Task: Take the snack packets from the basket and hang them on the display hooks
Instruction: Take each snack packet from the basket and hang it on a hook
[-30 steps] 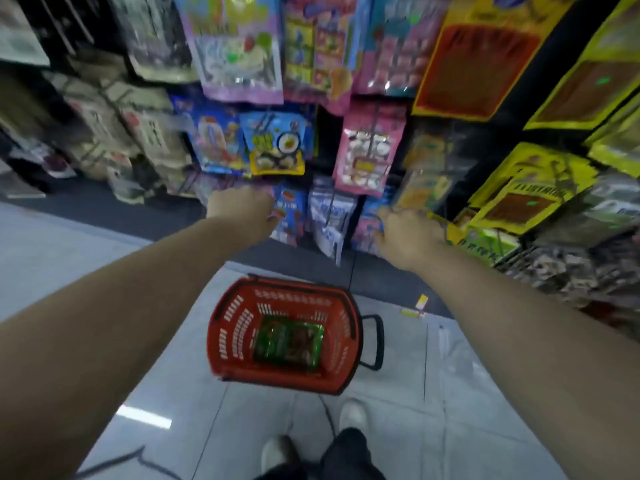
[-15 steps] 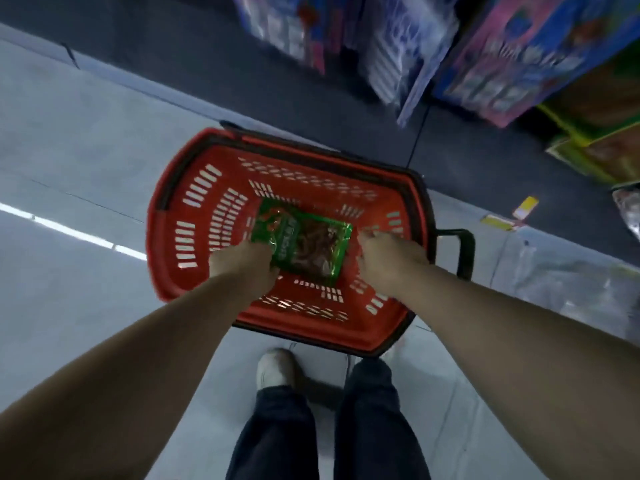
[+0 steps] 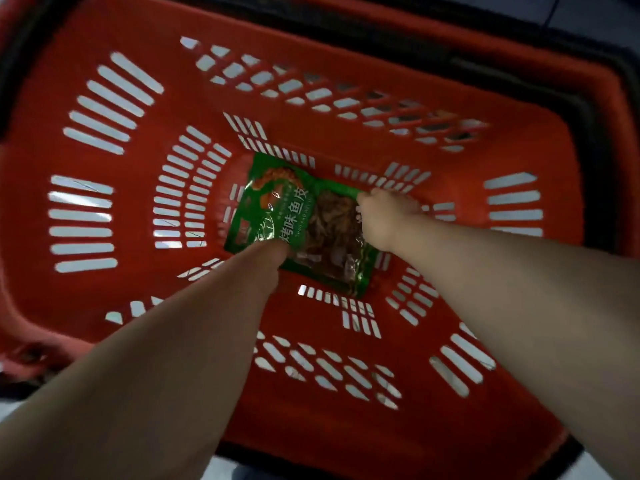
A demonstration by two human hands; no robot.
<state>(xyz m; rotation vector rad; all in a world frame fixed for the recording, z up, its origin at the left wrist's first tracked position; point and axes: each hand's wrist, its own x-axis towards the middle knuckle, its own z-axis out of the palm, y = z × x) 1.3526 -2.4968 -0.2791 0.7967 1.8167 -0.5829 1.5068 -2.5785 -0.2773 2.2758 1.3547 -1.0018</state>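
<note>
A green snack packet (image 3: pixel 277 209) with a clear window onto brown pieces lies flat on the bottom of the red basket (image 3: pixel 460 168). My right hand (image 3: pixel 381 220) reaches down to the packet's right edge, where its curled fingers pinch the top right corner. My left hand (image 3: pixel 273 252) touches the packet's lower left edge. The wrist hides its fingers, so its hold is unclear. No display hooks are in view.
The basket's slotted walls fill nearly the whole view. Its black rim and handle (image 3: pixel 540 71) run along the top right. A strip of grey floor (image 3: pixel 595 15) shows at the top right corner.
Both hands dropped from the hanging packets into the basket and reached the green packet. The view has closed in on the basket, and the right hand now pinches the packet's edge.
</note>
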